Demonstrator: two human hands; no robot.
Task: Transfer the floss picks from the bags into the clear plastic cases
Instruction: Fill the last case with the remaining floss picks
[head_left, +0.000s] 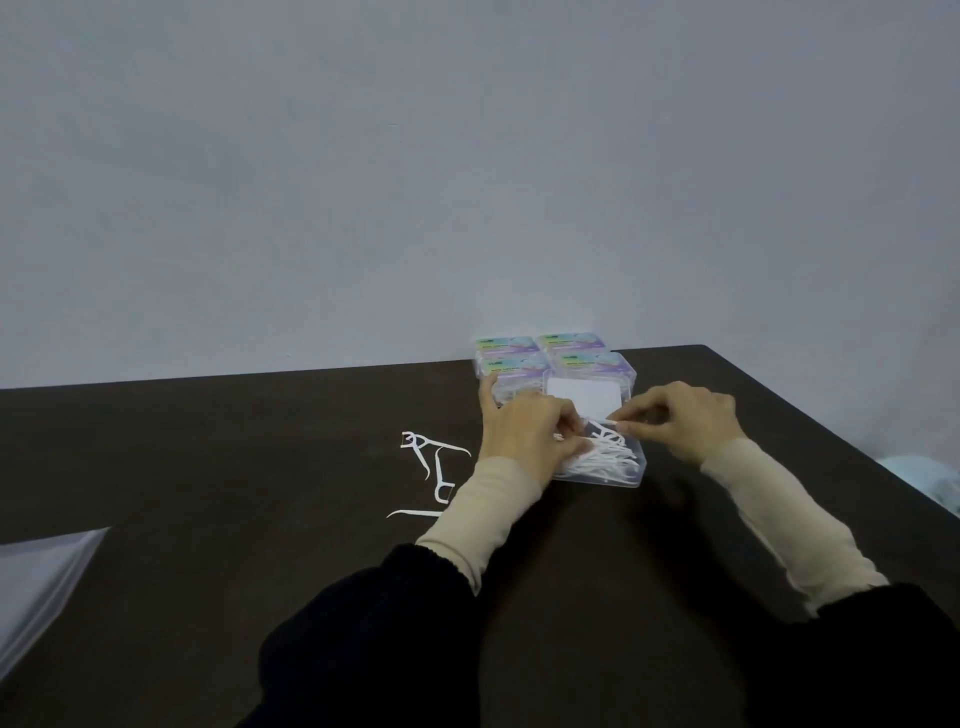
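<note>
Right of centre, both hands, left hand and right hand, pinch floss picks over the open clear case; overfilling could spill more beside the loose picks lying left.

- On my feed, both arms wear the same two layers of clothing.
- The outer layer is a dark, near-black garment with loose, bulky sleeves, bunched in folds partway down each forearm.
- Under it is a snug cream-beige top whose long sleeves run out past the dark cuffs as far as the wrists.
- The beige fabric looks thin and slightly ribbed, with soft wrinkles along the forearms.
- The left hand and right hand are bare; I see no gloves, rings or watch.
</note>
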